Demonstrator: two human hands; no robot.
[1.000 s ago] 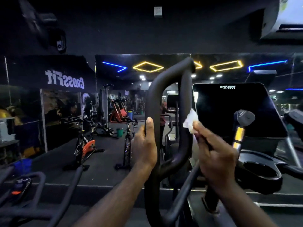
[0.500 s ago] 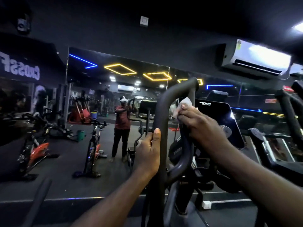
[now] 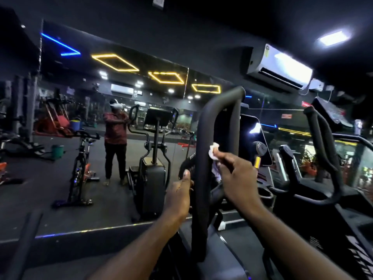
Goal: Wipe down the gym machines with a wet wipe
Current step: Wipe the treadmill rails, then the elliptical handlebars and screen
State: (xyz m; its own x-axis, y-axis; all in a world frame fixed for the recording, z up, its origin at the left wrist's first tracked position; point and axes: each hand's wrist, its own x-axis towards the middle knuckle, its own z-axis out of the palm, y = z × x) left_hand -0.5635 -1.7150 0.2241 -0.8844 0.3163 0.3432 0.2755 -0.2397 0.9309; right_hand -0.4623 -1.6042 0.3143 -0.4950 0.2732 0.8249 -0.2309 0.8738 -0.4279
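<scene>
A black looped handle [image 3: 203,142] of an elliptical machine rises in front of me at the centre. My left hand [image 3: 178,197] grips its left bar low down, thumb pointing up. My right hand [image 3: 234,174] pinches a crumpled white wet wipe [image 3: 214,151] and holds it against the inner side of the left bar, inside the loop. The machine's dark console screen [image 3: 252,136] stands just behind the handle.
A wall mirror [image 3: 101,118] ahead reflects a person, a spin bike and another elliptical. The machine's right handle [image 3: 325,146] loops up at the right. An air conditioner [image 3: 280,67] hangs on the wall above. A dark bar [image 3: 24,239] crosses the lower left corner.
My right hand has slid the wipe down from the top of the loop to its middle. My view has turned to the right and up. My left hand keeps its grip.
</scene>
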